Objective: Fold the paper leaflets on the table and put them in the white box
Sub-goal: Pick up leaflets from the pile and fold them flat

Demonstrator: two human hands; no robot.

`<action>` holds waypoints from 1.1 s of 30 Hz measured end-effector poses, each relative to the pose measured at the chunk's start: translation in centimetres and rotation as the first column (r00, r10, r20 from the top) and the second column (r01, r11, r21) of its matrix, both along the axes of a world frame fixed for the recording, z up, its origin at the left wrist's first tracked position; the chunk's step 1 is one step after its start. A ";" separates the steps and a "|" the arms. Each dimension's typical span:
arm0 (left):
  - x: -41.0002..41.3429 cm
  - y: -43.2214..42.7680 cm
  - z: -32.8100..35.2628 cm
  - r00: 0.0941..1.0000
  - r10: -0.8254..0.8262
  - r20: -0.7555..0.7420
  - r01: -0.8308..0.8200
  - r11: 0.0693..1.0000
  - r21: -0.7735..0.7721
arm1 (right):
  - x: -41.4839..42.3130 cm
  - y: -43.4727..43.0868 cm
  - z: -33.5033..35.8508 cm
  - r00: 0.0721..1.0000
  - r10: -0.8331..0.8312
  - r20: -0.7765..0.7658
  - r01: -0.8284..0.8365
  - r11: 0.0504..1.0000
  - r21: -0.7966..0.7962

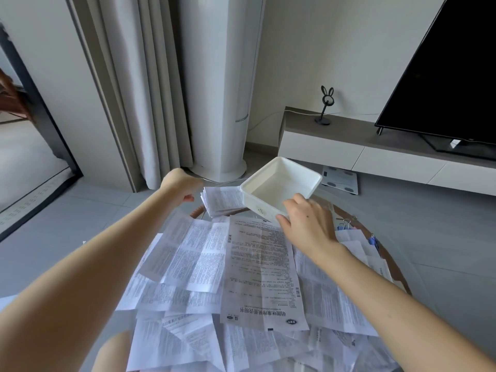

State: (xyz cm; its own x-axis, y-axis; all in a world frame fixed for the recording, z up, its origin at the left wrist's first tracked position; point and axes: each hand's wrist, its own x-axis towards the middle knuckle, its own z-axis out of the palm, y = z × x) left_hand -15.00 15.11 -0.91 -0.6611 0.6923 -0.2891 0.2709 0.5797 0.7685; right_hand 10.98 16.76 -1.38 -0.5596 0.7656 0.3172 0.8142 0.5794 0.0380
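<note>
Two hands: right hand (306, 224) grips white box (281, 181) near rim; left hand (179, 183) curled, possibly empty.
Risk: tilted box slips, scattering folded leaflets (222, 200) between the hands.

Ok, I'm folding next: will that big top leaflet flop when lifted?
Probably floppy: the big leaflet is one thin sheet, creased from old folds. Likely light and apt to slide, since it lies loose on other leaflets.

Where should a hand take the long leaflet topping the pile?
Probably pinch its near short edge, from the person's side: the long leaflet lies flat and uncovered there; the right hand, gripping the white box, covers its far corner.
</note>
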 end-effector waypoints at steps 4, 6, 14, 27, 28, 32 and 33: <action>1.9 -3.8 2.2 0.938 -0.136 -0.318 0.168 0.983 0.075 | 1.8 -2.6 1.6 0.993 0.041 -0.109 -0.051 0.994 -0.095; 4.4 -7.4 2.5 0.848 -0.345 -0.402 0.412 0.907 0.092 | 3.0 -5.3 2.0 0.987 0.157 -0.020 -0.157 0.954 -0.254; 10.4 -16.8 -1.3 0.427 -0.705 -0.566 0.763 0.617 -0.193 | 5.9 -12.3 -3.6 0.942 0.297 0.153 -0.241 0.921 -0.307; 13.0 -23.7 -4.1 0.301 -0.739 -0.603 0.937 0.347 0.042 | 12.8 -20.5 -0.9 0.877 0.330 -0.349 -0.439 0.846 -0.303; 13.3 -24.3 -5.0 0.263 -0.796 -0.546 0.949 0.315 -0.002 | 13.4 -21.0 -1.3 0.894 0.234 -0.383 -0.393 0.821 -0.414; 14.1 -26.4 -7.1 0.130 -0.884 -0.448 0.977 0.191 -0.094 | 14.3 -21.5 -3.0 0.920 0.006 -0.393 -0.260 0.759 -0.597; 14.2 -26.6 -7.0 0.167 -0.892 -0.421 0.977 0.207 -0.050 | 14.0 -21.3 -3.3 0.924 -0.028 -0.381 -0.229 0.758 -0.610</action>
State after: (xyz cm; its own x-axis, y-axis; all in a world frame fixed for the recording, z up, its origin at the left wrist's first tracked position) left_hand -0.83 -11.51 -7.95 0.5275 0.8493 -0.0185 0.7132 -0.4309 0.5529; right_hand 24.97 -4.54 -4.63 -0.5955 0.8026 -0.0333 0.6311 0.4418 -0.6376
